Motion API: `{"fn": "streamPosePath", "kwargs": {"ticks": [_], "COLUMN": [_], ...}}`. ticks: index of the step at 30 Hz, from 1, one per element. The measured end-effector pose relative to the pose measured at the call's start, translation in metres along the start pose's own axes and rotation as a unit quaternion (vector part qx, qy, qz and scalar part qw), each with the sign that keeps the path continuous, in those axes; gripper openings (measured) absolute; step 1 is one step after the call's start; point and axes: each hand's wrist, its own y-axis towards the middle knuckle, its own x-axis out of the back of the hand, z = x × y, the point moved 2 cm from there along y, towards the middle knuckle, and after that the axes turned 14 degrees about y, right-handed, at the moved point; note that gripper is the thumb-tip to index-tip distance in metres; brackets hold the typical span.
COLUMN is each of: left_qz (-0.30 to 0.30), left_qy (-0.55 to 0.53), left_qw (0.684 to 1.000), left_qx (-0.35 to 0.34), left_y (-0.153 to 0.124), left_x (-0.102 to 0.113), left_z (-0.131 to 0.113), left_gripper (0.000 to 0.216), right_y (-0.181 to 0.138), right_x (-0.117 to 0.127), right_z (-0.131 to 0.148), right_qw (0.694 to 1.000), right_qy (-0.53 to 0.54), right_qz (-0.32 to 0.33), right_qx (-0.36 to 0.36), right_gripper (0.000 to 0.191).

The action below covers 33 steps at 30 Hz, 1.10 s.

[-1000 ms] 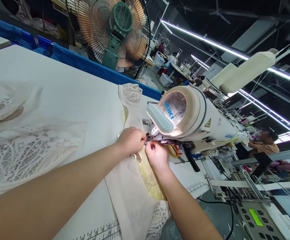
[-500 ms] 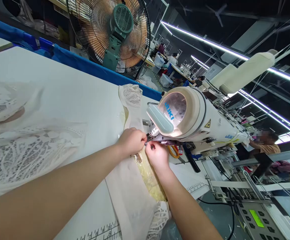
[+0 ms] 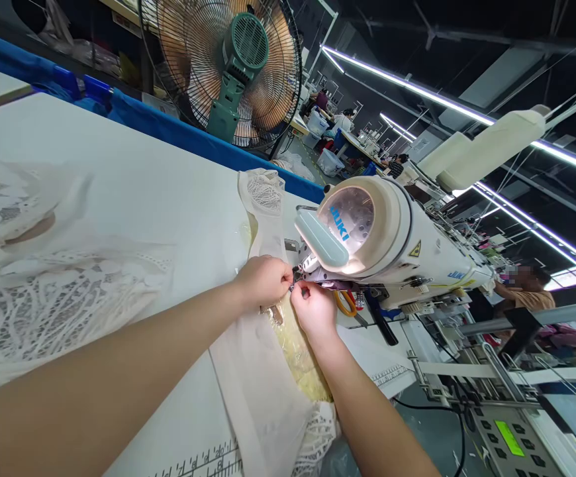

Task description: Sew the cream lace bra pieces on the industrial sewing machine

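Below the head of a white sewing machine, both my hands are closed close together beside the needle area. My left hand pinches the edge of a cream lace garment from the left. From the right, my right hand has thumb and finger pinched on the same garment. The exact bit of fabric between the fingertips is too small to make out. A yellowish part under clear film runs beneath the garment's edge. One lace end stretches beyond the needle; the other hangs over the table's near edge.
More cream lace pieces lie on the white table at left. Orange-handled scissors rest right of my right hand. A large fan stands behind the blue table edging. A control panel is at lower right.
Both hands keep their pinch beside the needle with hardly any movement. The whole view has shifted very slightly; the garment lies almost as before.
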Motion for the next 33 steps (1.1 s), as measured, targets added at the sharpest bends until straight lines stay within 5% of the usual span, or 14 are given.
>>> {"fn": "streamPosePath", "kwargs": {"ticks": [8,19,33], "left_qz": [0.011,-0.034,-0.051], "left_qy": [-0.063,-0.043,0.033], "left_qw": [0.998,0.996,0.998], "left_qx": [0.028,0.069,0.002], "left_y": [0.0,0.003,0.007], "left_x": [0.014,0.008,-0.004], "left_z": [0.001,0.005,0.005], "left_gripper": [0.005,0.027,0.022], "right_y": [0.001,0.002,0.004], "right_x": [0.003,0.006,0.006], "right_z": [0.002,0.004,0.004], "right_qw": [0.999,0.997,0.996], "right_qy": [0.029,0.058,0.053], "right_qz": [0.016,0.038,0.046], "right_qx": [-0.005,-0.031,-0.051], "right_gripper": [0.029,0.023,0.023]}}
